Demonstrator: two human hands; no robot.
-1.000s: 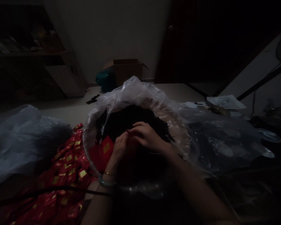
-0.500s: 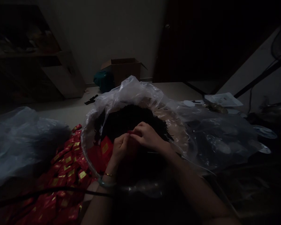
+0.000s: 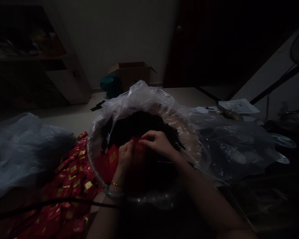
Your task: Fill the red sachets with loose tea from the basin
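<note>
Crumpled plastic sheet is shining, thin and translucent. Dark heap is looking matt, rough, shredded. Piled red packets are gleaming, glossy wrap with shiny gold patches. Held red packet is showing smoother, duller face. Cardboard box is looking matt. Thin bracelet is glinting like gold metal; bangle is looking smooth, polished.

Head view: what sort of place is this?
Likely a dim room in a home: a dark shelved cabinet, a tall dark reddish-brown door and an open brown cardboard box.
</note>
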